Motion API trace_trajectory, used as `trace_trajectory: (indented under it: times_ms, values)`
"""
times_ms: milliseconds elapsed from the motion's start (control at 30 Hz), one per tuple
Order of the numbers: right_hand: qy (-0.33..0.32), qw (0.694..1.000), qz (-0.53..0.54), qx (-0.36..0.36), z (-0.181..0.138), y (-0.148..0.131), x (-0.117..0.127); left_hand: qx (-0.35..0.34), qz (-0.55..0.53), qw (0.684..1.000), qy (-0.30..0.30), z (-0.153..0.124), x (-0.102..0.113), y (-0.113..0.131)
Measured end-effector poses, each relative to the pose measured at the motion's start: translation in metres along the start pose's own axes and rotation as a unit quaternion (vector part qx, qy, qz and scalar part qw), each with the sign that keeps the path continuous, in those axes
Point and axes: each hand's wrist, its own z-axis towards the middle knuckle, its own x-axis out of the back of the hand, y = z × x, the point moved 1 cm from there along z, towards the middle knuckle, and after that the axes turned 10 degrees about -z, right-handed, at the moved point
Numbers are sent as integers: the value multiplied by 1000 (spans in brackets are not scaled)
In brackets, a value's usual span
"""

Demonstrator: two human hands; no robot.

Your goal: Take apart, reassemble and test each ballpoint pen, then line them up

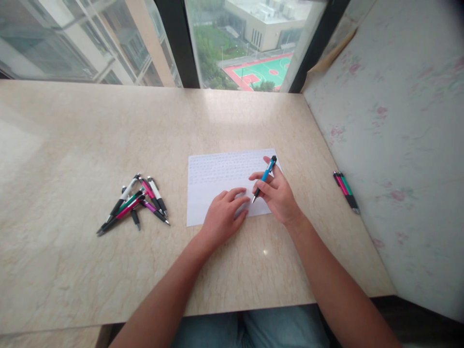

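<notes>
While seated with jeans-clad legs [217,331] at near edge of marble-patterned table [250,275], resting left hand [225,212] palm-down on lower part of written-on paper [203,200], fingers loosely bent and parted, gripping nothing visible. Holding blue pen [268,170] in right hand [278,195], pinched between thumb and partly curled fingers, tip slanting down over paper; cannot tell if touching. Well off to left, heaped pens [129,208]; to right, two pens [342,185] side by side near flowered wall [406,145]. Beyond table, window [210,29] looking down on sports court [268,73].
</notes>
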Motion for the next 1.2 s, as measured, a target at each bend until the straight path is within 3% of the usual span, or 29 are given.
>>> trace_trajectory:
  times_ms: [467, 933, 1200]
  values:
    - [8, 997, -77, 21, 1, 0, 2, -4, -8, 1000, 3, 1, 1, -1]
    - [14, 997, -68, 25, 2, 2, 3, -3, -7, 1000, 6, 0, 1, 0]
    - [66, 994, -89, -3, 5, 4, 6, 3, -4, 1000, -3, -1, 2, 1]
